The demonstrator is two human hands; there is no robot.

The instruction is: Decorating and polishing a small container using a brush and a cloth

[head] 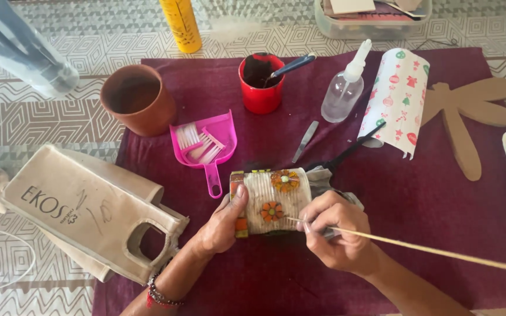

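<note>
We are steadying a ribbed can [273,202] decorated with orange mosaic flowers on the maroon cloth [440,216] at the desk's centre. Our left hand [224,225] is gripping its nine o'clock end, fingers curled around it. Our right hand [338,231] is pinching a thin wooden stick [434,250], tip touching the can. A pink dustpan [206,140] is lying at eleven o'clock.

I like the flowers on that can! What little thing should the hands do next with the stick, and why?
Probably nudge the stick tip a bit left, along the orange flower. The right hand holds its tip just beside that flower on the ribbed can, and the left hand steadies the can's end, so working around the petals seems the likely next touch.
</note>
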